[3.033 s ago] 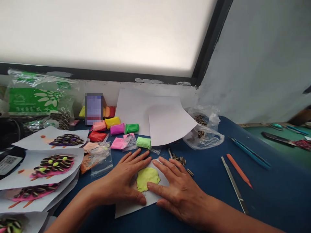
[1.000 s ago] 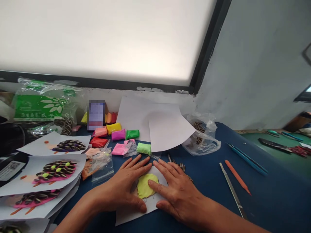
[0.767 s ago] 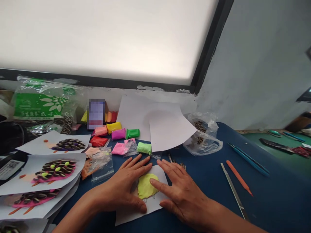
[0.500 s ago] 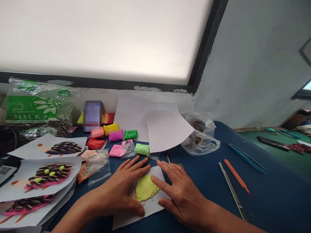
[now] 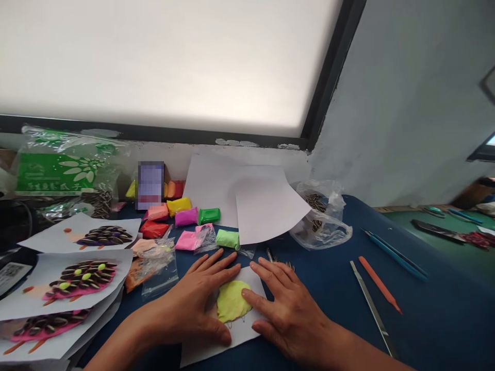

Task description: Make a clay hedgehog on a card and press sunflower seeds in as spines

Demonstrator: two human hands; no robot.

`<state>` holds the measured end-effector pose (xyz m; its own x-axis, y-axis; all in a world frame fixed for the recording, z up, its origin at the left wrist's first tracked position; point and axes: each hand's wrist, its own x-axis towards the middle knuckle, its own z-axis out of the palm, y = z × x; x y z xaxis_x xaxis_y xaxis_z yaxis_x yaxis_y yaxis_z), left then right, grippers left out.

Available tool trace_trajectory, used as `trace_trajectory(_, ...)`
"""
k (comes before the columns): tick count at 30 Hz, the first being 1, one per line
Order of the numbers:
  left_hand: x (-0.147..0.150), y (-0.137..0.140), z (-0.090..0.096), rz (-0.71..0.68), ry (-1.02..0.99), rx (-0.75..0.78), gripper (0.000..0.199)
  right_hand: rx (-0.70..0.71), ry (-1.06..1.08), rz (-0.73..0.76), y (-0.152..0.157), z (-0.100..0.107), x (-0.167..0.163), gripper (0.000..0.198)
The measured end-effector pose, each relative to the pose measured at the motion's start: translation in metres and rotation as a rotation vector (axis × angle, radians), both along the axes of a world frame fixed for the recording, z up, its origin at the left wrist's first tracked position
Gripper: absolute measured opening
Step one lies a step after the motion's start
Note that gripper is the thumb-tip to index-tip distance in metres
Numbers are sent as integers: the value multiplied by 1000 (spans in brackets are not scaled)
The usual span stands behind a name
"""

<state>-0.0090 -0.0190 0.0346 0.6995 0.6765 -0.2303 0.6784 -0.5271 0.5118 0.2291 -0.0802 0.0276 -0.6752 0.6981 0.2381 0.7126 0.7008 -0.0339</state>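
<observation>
A flattened patch of yellow modelling clay [image 5: 232, 303] lies on a small white sheet of paper [image 5: 211, 352], with short pencil lines showing below its lower edge. My left hand [image 5: 199, 296] rests flat over the paper's left side, fingers spread, its thumb below the clay. On the other side, my right hand [image 5: 288, 306] has its fingers apart, and its index fingertip touches the clay's right edge. Neither hand holds anything. Part of the paper is hidden beneath both hands.
Seed-covered hedgehog pictures [image 5: 83, 278] are stacked at left. Coloured clay packets, such as a light green one [image 5: 227, 238], lie beyond my hands. An orange tool [image 5: 380, 284], a metal blade [image 5: 373, 309] and blue tweezers [image 5: 396, 255] lie right. A plastic bag [image 5: 328, 232] holds striped seeds.
The whole view has shifted slightly. My hands and the yellow clay keep nearly the same places relative to each other.
</observation>
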Motion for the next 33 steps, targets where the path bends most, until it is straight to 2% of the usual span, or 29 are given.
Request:
trace_trajectory(7, -1, 1, -1, 9, -17, -7, 101, 121, 79, -45, -3, -6, 4, 38)
trace_trajectory(12, -3, 0, 2, 27, -56, -12, 99, 82, 77, -55, -2, -7, 2, 38)
trace_trajectory(20, -2, -2, 13, 54, 3, -59, 88, -13, 183, -111, -7, -6, -1, 35)
trace_trajectory(33, 3, -8, 18, 43, 14, -116, 83, 115, 109, -51, -9, -5, 1, 29)
